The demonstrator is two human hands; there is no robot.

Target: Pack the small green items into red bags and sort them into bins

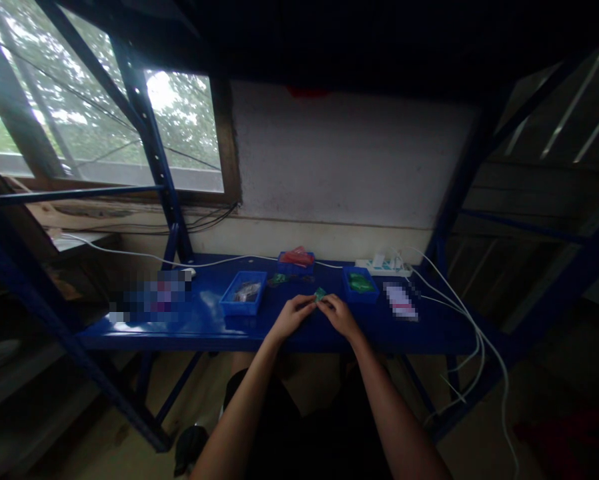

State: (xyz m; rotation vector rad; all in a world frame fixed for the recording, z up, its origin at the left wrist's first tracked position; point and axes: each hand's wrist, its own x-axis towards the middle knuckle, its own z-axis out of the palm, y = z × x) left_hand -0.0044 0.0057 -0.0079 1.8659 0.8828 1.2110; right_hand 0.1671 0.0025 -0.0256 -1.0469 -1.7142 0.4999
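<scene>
Both hands meet over the front of the blue table. A small green piece is pinched between my left hand and my right hand; what exactly it is cannot be made out. To the right of it stands a blue bin with green pieces inside. Left of my hands, another blue bin holds greyish small parts. Behind, a third blue bin carries red pieces. Loose green bits lie on the table between the bins.
A white power strip with plugs sits at the back right, its white cables running off the right side. Blurred items lie at the table's left and right. Blue frame posts rise at both sides, and a shelf hangs overhead.
</scene>
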